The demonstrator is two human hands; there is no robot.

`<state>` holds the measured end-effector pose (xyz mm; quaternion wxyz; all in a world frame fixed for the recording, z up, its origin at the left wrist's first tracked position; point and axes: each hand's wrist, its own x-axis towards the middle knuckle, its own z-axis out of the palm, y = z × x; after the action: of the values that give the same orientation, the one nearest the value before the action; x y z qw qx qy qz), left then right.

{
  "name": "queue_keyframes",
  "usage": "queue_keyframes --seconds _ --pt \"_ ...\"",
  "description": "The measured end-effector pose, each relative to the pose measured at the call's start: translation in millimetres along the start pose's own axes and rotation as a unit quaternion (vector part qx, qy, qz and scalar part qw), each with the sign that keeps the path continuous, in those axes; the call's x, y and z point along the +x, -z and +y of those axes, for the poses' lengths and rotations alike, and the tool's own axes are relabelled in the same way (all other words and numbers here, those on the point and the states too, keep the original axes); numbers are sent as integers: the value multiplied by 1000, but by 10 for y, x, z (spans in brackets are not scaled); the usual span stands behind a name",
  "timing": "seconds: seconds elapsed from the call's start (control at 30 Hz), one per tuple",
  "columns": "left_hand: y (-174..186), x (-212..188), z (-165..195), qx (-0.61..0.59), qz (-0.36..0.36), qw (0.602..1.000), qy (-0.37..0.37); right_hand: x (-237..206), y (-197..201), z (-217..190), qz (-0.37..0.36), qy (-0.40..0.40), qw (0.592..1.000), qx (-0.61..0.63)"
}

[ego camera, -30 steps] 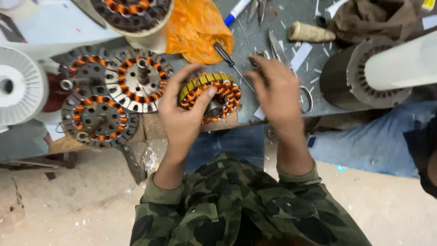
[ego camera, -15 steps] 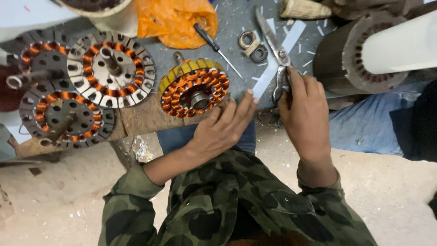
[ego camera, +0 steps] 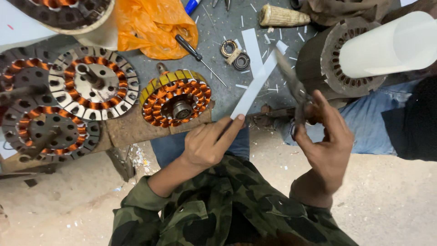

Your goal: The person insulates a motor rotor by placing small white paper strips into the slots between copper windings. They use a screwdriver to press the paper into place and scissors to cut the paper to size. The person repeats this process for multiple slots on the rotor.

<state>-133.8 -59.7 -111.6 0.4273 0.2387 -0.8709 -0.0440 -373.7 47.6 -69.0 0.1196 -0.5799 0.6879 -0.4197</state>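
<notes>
Since half a second ago, both hands have lifted off the tabletop's edge: the left hand point(ego camera: 207, 146) now pinches the lower end of a white paper strip point(ego camera: 257, 82), and the right hand point(ego camera: 325, 141) has raised a pair of scissors point(ego camera: 291, 86) to it. The left fingers close narrowly on the strip, which slants up and to the right over the grey tabletop point(ego camera: 227, 91). The right hand wraps the scissor handles; the blurred blades meet the strip's upper end (whether they are parted cannot be told). Just left of the strip sits a copper-wound stator point(ego camera: 175, 102) with yellow wedges, on a rusty plate. Farther left lie three more wound stators point(ego camera: 93, 82). Beyond are a screwdriver point(ego camera: 198, 57), two bearings point(ego camera: 234, 54) and an orange bag point(ego camera: 150, 27). At the right stands a large dark stator core point(ego camera: 332, 59) holding a white paper roll point(ego camera: 391, 45).
</notes>
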Motion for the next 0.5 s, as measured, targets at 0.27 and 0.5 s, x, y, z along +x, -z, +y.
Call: queue_keyframes --seconds 0.27,0.5 --pt "-245 84 286 -260 105 925 259 -908 -484 945 44 -98 975 194" --pt "-365 96 317 -520 131 707 462 -1311 -754 1149 -192 -202 919 279"
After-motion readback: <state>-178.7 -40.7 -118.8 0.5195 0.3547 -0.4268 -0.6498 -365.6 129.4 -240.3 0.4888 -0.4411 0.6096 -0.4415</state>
